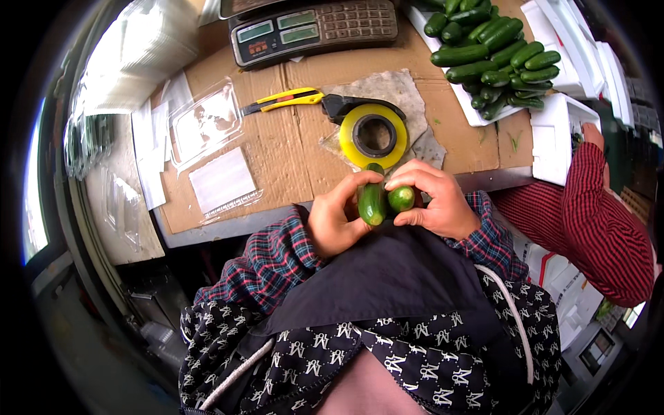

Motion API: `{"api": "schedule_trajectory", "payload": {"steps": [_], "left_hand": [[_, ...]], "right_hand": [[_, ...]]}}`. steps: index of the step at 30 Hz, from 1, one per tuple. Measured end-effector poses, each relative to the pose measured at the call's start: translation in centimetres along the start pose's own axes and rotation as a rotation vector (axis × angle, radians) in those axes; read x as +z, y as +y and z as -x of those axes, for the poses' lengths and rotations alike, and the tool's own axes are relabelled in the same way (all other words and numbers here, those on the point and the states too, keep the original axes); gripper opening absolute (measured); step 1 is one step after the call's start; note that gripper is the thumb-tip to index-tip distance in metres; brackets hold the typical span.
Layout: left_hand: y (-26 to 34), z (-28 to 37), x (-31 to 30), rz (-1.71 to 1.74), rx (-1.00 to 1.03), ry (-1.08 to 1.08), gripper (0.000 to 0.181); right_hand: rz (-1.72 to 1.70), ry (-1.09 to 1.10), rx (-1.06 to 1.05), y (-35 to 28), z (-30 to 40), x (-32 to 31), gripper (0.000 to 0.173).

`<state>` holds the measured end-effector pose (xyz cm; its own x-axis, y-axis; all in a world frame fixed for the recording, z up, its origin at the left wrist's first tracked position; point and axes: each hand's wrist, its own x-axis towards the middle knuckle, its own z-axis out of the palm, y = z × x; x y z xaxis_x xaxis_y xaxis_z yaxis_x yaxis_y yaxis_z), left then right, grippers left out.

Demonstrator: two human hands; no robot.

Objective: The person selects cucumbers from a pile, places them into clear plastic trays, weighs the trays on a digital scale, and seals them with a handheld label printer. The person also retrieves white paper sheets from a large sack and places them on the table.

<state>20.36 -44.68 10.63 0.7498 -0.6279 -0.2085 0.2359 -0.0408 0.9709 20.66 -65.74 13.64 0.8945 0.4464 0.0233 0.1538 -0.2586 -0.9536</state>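
Both hands are held close together in front of my apron, at the table's near edge. My left hand (340, 215) grips a small green cucumber (372, 203), its rounded end pointing towards me. In my right hand (436, 199) is another cucumber (401, 198), seen nearly end-on between thumb and fingers. Just beyond them lies a yellow tape roll (346, 137) on a black dispenser (340, 106), resting on a grey cloth (386, 88). A clear plastic clamshell box (207, 122) stands open to the left, with a white pad (222, 179) in its nearer half.
Cardboard (280, 171) covers the table. A yellow utility knife (290, 98) lies beside the dispenser, below a digital scale (311, 31). Many cucumbers (493, 52) fill a white foam tray at right. Stacked clear boxes (140, 52) stand left. A person in a striped sleeve (591, 207) reaches into a white foam box (552, 137).
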Motion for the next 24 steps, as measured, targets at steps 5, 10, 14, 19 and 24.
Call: {"api": "schedule_trajectory", "payload": {"steps": [5, 10, 14, 19, 24], "left_hand": [[4.4, 1.3, -3.4, -0.865, 0.258, 0.175, 0.04], [-0.6, 1.7, -2.5, -0.329, 0.588, 0.277, 0.052], [-1.3, 2.5, -1.7, -0.108, 0.468, 0.439, 0.059], [-0.8, 3.2, -2.8, -0.34, 0.498, 0.631, 0.058], [-1.2, 3.4, -3.6, -0.549, 0.547, 0.723, 0.05]], "right_hand": [[-0.024, -0.026, -0.059, -0.9, -2.2, 1.9, 0.043], [0.032, -0.119, -0.097, -2.3, -4.5, 3.7, 0.044], [-0.029, -0.173, -0.086, -2.7, -5.6, 4.6, 0.046], [-0.188, -0.142, 0.045, -4.0, -6.1, 6.0, 0.045], [-0.154, -0.103, 0.084, -4.7, -6.7, 7.8, 0.04]]}}
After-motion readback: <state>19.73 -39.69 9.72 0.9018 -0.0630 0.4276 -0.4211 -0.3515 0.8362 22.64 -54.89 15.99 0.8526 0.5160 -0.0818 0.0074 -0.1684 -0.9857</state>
